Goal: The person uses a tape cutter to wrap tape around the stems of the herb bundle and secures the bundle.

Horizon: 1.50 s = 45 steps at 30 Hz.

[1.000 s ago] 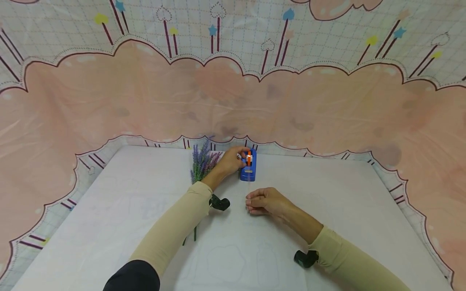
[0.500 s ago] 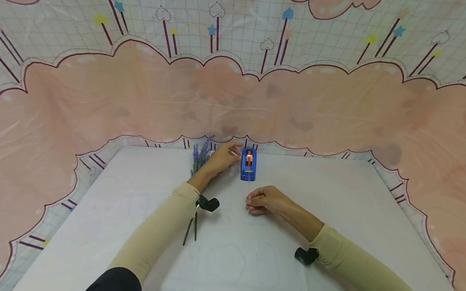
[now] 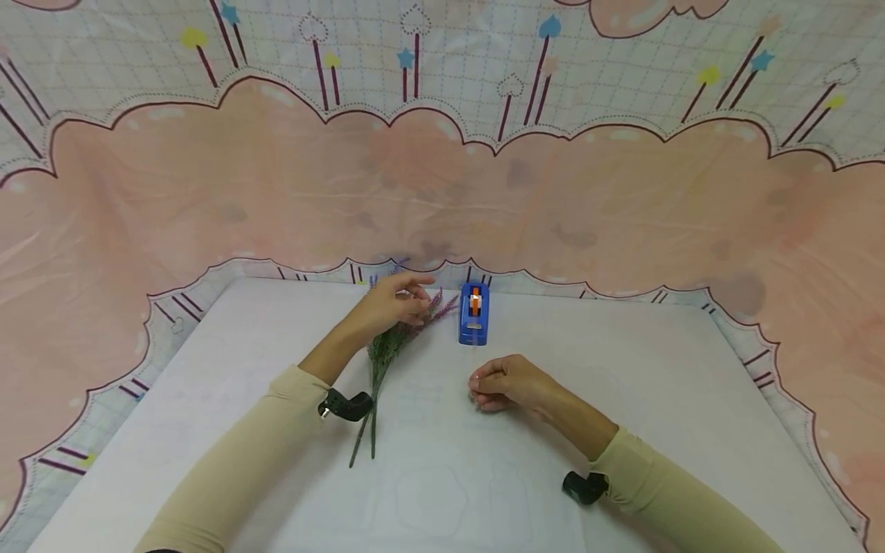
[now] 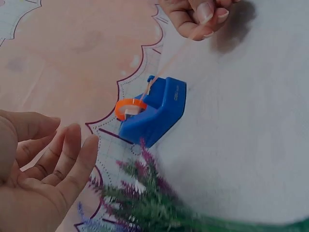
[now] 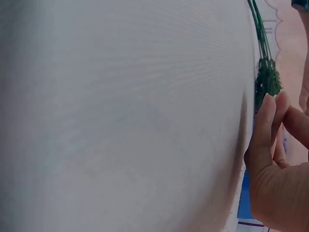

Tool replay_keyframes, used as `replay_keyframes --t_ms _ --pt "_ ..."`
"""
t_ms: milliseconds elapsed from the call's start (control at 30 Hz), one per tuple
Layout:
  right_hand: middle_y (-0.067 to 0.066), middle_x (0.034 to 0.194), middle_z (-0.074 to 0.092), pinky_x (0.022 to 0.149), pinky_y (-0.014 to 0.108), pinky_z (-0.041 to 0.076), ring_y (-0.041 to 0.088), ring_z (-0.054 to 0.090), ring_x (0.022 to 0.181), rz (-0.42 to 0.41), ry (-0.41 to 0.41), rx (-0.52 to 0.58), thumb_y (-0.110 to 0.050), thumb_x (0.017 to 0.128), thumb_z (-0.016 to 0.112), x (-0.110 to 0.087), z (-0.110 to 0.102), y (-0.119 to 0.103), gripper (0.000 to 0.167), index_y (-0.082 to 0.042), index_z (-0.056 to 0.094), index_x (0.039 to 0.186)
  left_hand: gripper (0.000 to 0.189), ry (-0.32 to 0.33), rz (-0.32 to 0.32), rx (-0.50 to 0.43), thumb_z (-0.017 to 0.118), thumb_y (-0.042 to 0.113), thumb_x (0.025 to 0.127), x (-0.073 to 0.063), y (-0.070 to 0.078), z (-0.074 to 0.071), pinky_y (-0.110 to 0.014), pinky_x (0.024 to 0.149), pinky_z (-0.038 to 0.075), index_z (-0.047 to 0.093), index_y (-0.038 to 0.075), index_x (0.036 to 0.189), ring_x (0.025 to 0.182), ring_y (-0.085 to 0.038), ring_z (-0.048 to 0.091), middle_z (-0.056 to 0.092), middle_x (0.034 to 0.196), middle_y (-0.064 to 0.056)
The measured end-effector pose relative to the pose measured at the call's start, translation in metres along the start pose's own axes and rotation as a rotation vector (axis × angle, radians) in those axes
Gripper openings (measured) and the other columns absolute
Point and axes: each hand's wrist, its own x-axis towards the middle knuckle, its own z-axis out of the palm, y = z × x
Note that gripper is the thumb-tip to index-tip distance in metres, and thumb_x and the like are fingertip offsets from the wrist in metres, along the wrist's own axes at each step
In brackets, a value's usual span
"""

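A blue tape dispenser (image 3: 473, 332) with an orange tape wheel (image 4: 129, 109) stands on the table near its far edge. From its front a clear strip of tape (image 4: 166, 66) stretches out to my right hand (image 3: 513, 384), whose thumb and fingertips pinch the tape's end. My left hand (image 3: 392, 307) is over the flower heads of the lavender stems (image 3: 384, 352), left of the dispenser; its fingers are loosely bent with nothing between them. In the left wrist view, purple and violet blooms (image 4: 145, 171) show beside that hand. The right wrist view shows my right fingers (image 5: 264, 121) bunched together.
A white table (image 3: 622, 384) carries everything here. Behind and around it hangs a peach and white cloth (image 3: 442, 177) with printed candles. Black wrist cameras (image 3: 586, 488) stick out from both cuffs.
My left hand has moved away from the tape dispenser, leftward to over the lavender. The flower heads on the right side now show. My right hand keeps its place with the tape.
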Motion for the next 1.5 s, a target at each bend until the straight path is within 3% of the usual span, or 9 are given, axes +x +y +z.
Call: replay_keyframes --t_ms 167,400,667,833,1100,1500 --pt "0.011 0.096 0.074 0.077 0.03 0.06 0.017 0.071 0.08 -0.011 -0.009 -0.003 -0.007 0.098 0.066 -0.001 0.0 0.0 0.019 0.004 0.067 0.113 0.045 0.004 0.017 0.054 0.06 0.006 0.101 -0.02 -0.003 -0.015 -0.041 0.084 0.06 0.053 0.004 0.145 0.108 -0.041 0.064 0.061 0.116 -0.022" --pt "0.012 0.096 0.074 0.077 0.03 0.061 0.017 0.071 0.08 -0.019 -0.023 0.0 -0.006 0.098 0.065 -0.002 0.0 0.0 0.018 0.005 0.066 0.113 0.047 0.018 -0.018 0.144 0.061 0.01 0.101 -0.05 -0.012 -0.032 -0.044 0.087 0.058 0.052 0.004 0.146 0.103 -0.034 0.064 0.061 0.116 -0.017" --pt "0.011 0.094 0.073 0.077 0.03 0.061 0.015 0.069 0.079 -0.028 -0.036 0.004 -0.006 0.098 0.065 -0.004 -0.003 -0.001 0.018 0.006 0.065 0.112 0.048 -0.009 -0.076 0.167 0.059 0.007 0.1 -0.078 -0.032 -0.046 -0.048 0.088 0.057 0.05 0.002 0.147 0.107 -0.041 0.061 0.059 0.122 -0.023" --pt "0.011 0.094 0.073 0.076 0.03 0.061 0.015 0.069 0.078 -0.031 -0.037 0.007 -0.006 0.098 0.065 -0.004 -0.003 -0.001 0.019 0.006 0.064 0.112 0.052 -0.067 -0.108 0.163 0.06 0.007 0.099 -0.093 -0.04 -0.049 -0.045 0.088 0.057 0.048 0.004 0.149 0.106 -0.039 0.061 0.057 0.126 -0.024" --pt "0.012 0.095 0.073 0.074 0.029 0.061 0.015 0.069 0.076 -0.025 -0.036 0.018 -0.006 0.098 0.065 -0.002 -0.004 0.002 0.017 0.006 0.065 0.111 0.051 -0.16 -0.12 0.117 0.064 0.009 0.098 -0.107 -0.051 -0.045 -0.039 0.082 0.057 0.05 0.003 0.147 0.105 -0.032 0.063 0.057 0.128 -0.026" --pt "0.012 0.096 0.073 0.074 0.029 0.061 0.014 0.069 0.076 -0.019 -0.03 0.023 -0.007 0.098 0.066 -0.002 -0.005 0.002 0.017 0.005 0.065 0.111 0.047 -0.207 -0.135 0.089 0.063 0.007 0.098 -0.113 -0.058 -0.033 -0.035 0.08 0.057 0.052 0.002 0.144 0.103 -0.027 0.063 0.058 0.127 -0.024"
